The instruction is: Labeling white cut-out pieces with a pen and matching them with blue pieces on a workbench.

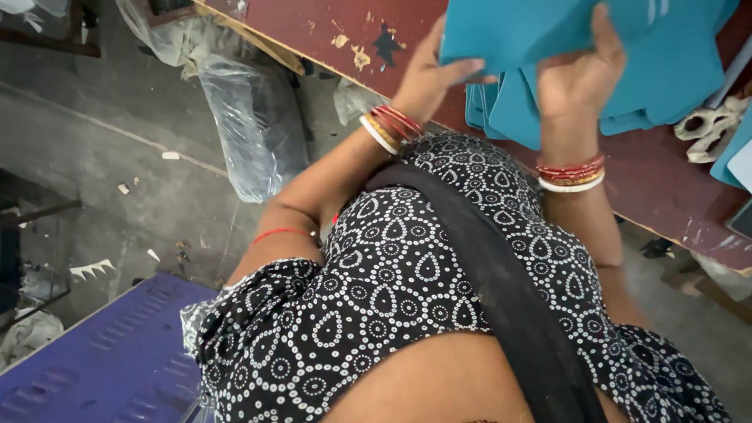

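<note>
upper right: both hands, left hand (429, 78) and right hand (576, 74), pinching teal sheet (533, 27) | looks light, floppy-ish I think | I'd grip edges

Small workshop floor, rough and busy.
Scuffed maroon worktable (329, 31) upper centre, stacked teal sheets (666, 55) upper right, plastic-wrapped bundles (251, 125) and scraps on concrete floor (86, 149) at left.

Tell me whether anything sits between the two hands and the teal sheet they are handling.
Nothing visible does. The left hand and the right hand both already grip the teal sheet directly, fingers on its lower edge. More teal pieces lie beneath on the dark red table, not between hand and sheet.
</note>
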